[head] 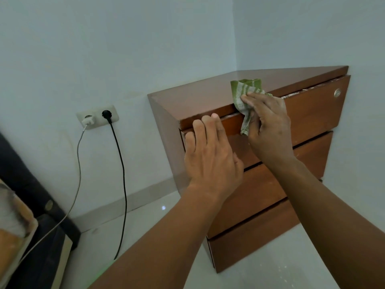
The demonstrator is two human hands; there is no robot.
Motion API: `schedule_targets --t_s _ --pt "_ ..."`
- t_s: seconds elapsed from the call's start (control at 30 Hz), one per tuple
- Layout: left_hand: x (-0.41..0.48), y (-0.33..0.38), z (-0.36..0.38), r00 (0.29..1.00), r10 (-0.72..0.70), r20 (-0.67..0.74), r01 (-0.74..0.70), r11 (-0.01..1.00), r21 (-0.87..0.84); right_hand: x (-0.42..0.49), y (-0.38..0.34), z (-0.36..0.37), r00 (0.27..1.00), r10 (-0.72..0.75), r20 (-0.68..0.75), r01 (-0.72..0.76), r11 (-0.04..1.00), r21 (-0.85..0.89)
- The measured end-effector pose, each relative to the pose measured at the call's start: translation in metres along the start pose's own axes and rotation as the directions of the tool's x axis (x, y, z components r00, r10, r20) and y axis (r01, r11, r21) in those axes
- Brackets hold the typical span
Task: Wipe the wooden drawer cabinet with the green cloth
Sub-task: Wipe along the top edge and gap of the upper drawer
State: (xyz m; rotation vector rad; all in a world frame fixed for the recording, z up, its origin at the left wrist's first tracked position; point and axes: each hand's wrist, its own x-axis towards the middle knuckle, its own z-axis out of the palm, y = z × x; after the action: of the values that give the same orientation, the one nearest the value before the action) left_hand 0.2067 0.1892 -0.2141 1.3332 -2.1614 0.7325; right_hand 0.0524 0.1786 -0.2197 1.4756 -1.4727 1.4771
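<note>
Pale wall, glossy wooden drawer cabinet (pixel 312 113), right hand (pixel 268 126) gripping striped green cloth (pixel 244 90)

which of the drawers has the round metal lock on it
The top drawer, right under the cabinet top. The silver lock sits near its right end; the drawer fronts below it show plain wood. The green cloth hangs over this drawer's upper edge.

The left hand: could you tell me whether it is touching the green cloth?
Apart. The head view shows bare drawer front between the left hand and the green cloth.
</note>
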Motion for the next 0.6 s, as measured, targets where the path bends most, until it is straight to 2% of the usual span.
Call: schedule_targets --t_s 0.4,0.6 --pt "-0.001 0.013 0.001 1.000 -0.011 0.029 0.010 0.999 0.040 -0.001 0.004 0.003 1.000 -0.013 0.000 0.013 1.000 0.008" --pt "0.006 0.013 -0.007 1.000 0.012 0.026 -0.013 0.999 0.040 -0.002 0.007 0.004 0.998 -0.041 -0.053 0.043 0.999 0.030"
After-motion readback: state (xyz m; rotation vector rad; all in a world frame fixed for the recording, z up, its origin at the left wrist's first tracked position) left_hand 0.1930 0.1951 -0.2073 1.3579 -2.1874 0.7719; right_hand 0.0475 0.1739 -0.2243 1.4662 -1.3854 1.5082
